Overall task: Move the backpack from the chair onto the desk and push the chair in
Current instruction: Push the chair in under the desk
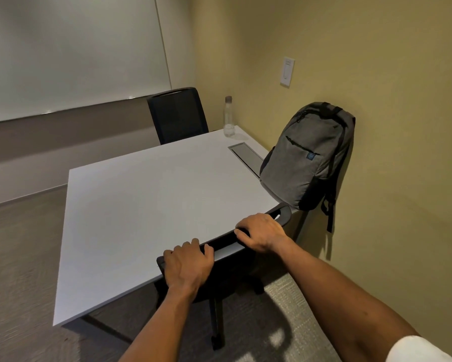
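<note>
A grey backpack stands upright on the white desk at its right side, leaning against the yellow wall with a strap hanging over the edge. A black chair sits at the desk's near edge, its seat under the desktop and its backrest top against the edge. My left hand grips the left end of the backrest top. My right hand grips the same backrest top further right.
A second black chair stands at the desk's far side. A clear water bottle is at the far right corner, beside a metal cable hatch. A whiteboard hangs on the left wall. Carpet floor lies around.
</note>
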Motion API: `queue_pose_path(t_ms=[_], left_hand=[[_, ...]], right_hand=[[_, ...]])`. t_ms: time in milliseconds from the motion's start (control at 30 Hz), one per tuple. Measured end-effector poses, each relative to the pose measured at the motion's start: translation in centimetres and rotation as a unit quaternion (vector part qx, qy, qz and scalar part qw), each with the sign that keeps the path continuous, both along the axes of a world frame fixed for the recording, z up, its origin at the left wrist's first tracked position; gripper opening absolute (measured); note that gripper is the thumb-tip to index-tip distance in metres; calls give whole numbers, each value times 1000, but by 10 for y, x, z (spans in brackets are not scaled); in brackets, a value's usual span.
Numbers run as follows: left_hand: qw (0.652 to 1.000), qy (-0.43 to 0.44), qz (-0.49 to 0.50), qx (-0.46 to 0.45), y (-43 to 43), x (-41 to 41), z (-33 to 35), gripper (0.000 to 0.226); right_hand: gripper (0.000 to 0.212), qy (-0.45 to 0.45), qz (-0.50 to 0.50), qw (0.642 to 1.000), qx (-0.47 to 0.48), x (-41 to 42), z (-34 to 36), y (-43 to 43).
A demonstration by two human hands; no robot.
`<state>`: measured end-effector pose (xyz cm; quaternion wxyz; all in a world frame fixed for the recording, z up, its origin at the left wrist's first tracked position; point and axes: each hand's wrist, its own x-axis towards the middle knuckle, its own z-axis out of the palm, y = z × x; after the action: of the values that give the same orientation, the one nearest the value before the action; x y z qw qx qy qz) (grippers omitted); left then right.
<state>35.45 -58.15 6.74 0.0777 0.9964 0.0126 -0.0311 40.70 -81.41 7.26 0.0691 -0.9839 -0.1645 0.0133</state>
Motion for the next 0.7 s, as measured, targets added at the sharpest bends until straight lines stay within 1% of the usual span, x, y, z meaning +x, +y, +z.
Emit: queue_pose_path(t_ms=[133,267,367,467,567,700], left_hand=[[1000,-5,2,-11,0,-1,0,56],[1000,4,-10,-5,2,-3,0,64],[999,11,-23,-23,9,-7,1,68],[998,8,-23,-54,22,-22,4,68],[997,0,-32,-72,41,-43,6,68],[996,-23,-47,-73,77,-69,-2,69]], right_hand=[[61,-1,14,1000,-16,-2,3,0],[59,16,38,998,-50,-6,8,2],[64,39,25,997,-57,-12,13,8],[68,50,5,998,-44,-23,15,17],[70,51,-3,998,-33,-43,17,38],[71,48,12,998,-30,-68,21,84]])
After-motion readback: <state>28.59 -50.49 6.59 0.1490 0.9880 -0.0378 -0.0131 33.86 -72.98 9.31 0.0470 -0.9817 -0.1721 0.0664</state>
